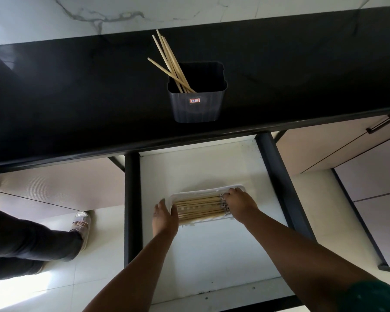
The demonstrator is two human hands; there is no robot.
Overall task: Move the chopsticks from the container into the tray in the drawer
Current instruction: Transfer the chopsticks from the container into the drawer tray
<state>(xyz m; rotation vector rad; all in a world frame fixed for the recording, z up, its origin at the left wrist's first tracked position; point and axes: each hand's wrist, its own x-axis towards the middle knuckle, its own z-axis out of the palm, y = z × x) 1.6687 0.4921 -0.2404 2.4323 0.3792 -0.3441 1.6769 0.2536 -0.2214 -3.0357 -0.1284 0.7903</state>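
A dark square container (197, 104) stands on the black counter (77, 97) with several wooden chopsticks (170, 61) leaning out of its left corner. Below it the white drawer (200, 163) is pulled out. In it lies a white tray (198, 191) holding several chopsticks (198, 208) side by side. My left hand (163, 216) rests with straight fingers against the tray's left end. My right hand (240, 203) lies over the tray's right end, its fingertips on the chopstick ends. Whether those fingers pinch anything is hidden.
Dark drawer rails (132, 199) run down both sides. Cabinet fronts with a dark handle (381, 123) are at the right. Another person's leg and sandal (81, 224) stand on the floor at the left. A marble wall rises behind the counter.
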